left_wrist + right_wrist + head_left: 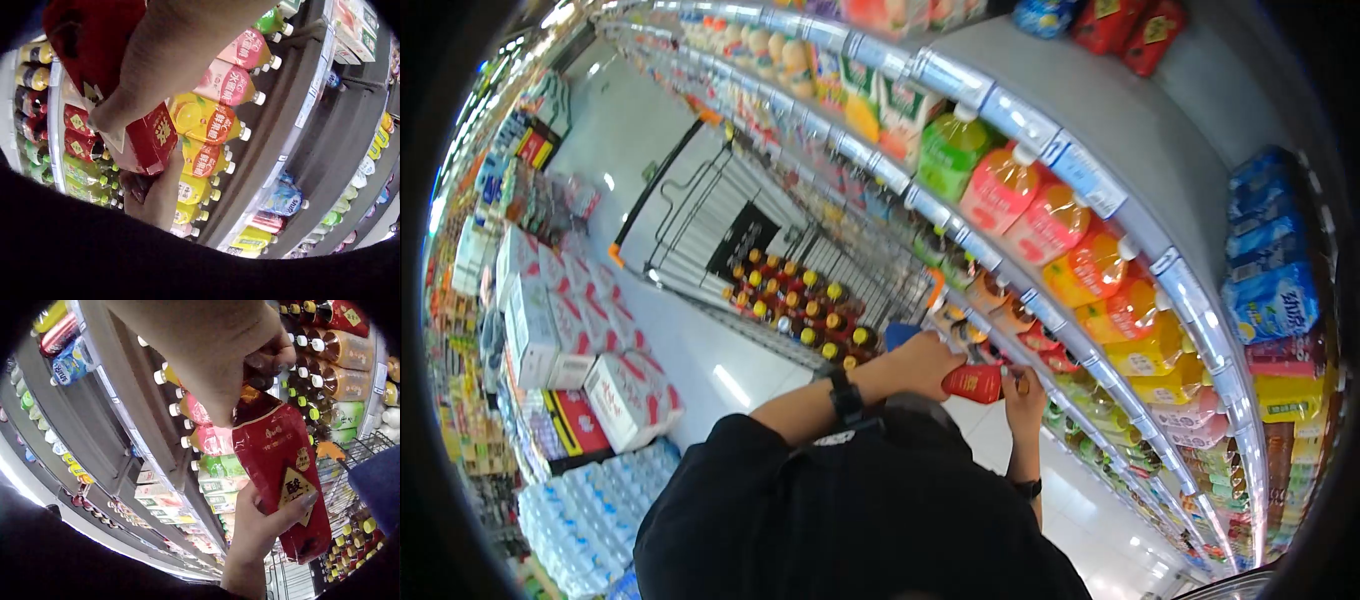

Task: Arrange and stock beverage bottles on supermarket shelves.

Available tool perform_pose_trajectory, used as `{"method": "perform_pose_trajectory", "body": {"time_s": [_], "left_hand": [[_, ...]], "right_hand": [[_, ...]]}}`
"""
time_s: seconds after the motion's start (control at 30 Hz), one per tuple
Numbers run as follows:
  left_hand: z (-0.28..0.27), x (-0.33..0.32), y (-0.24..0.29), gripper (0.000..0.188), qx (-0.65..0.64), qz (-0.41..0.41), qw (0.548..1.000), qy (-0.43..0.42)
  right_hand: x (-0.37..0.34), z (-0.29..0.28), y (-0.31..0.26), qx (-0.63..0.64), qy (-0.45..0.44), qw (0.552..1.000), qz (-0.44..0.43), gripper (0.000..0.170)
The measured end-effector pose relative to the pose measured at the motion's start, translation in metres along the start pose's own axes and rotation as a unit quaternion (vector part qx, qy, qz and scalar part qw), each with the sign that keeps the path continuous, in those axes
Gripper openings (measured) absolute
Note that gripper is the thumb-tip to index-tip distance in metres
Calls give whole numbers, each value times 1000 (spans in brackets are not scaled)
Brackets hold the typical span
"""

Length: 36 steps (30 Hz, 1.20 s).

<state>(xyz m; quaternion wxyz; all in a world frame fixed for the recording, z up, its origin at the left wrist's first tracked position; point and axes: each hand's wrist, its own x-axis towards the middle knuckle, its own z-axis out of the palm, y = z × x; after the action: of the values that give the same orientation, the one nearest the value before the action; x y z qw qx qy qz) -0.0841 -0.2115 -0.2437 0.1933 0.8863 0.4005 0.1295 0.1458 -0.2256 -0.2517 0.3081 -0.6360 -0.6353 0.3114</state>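
Observation:
A bottle with a red label [975,382] and dark contents at its neck is held between both hands in front of the chest. My left hand [925,365] grips the body, its thumb [294,515] lying across the yellow diamond on the label. At the neck end, my right hand [1024,398] has its fingers curled round the top, as the right wrist view shows; the cap is hidden behind them. In the left wrist view, the left hand [140,81] covers much of the red bottle [150,140], with the right hand [159,200] at its neck.
A shopping cart [690,215] stands ahead, holding several dark bottles with yellow caps [810,305]. Shelves of drinks [1040,210] rise along the right. At left are stacked white cartons [630,400] and wrapped water bottles [600,520]. The floor [735,385] shows between cart and cartons.

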Motion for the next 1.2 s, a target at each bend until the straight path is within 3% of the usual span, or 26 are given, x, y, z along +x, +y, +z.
{"method": "perform_pose_trajectory", "body": {"time_s": [0.27,0.37,0.5,0.57,0.63,0.73,0.77,0.87,0.93,0.97,1.07,1.1,1.17,1.2], "left_hand": [[-1,-27,-43,56,-131,-66,986,-76],[-7,-43,-74,56,-152,-99,980,-85],[11,-64,-124,57,-177,-130,972,85],[10,-69,-141,58,-177,-204,957,106],[27,-75,-156,59,-202,-267,932,140],[62,-78,-179,52,-317,-415,847,105],[100,-84,-195,51,-345,-416,829,142],[195,-104,-230,36,-433,-469,760,122],[194,-129,-244,36,-429,-203,869,142],[190,-140,-255,36,-415,-58,896,148],[194,-146,-263,40,-677,-121,724,56],[177,-140,-259,40,-750,-228,621,6],[135,-128,-249,38,-767,-347,537,-59],[111,-121,-246,38,-733,-359,572,-76]], "right_hand": [[20,38,-30,-13,-22,1000,13,17],[21,66,-77,-9,-4,1000,-14,19],[34,121,-116,-101,-46,991,-68,24],[44,159,-122,-136,-37,982,-126,27],[60,200,-112,-160,-37,971,-174,32],[81,248,-89,-257,-138,948,-125,32],[86,263,-77,-278,-161,938,-130,33],[80,299,-51,-327,-230,908,-129,33],[77,313,-41,-349,-253,895,-115,31],[75,320,-29,-348,-252,894,-125,29],[62,333,-14,-366,-289,881,-75,31],[58,340,-9,-376,-289,880,-38,33],[57,349,-9,-333,-261,905,-48,33],[56,352,-10,-312,-248,915,-55,33]]}}
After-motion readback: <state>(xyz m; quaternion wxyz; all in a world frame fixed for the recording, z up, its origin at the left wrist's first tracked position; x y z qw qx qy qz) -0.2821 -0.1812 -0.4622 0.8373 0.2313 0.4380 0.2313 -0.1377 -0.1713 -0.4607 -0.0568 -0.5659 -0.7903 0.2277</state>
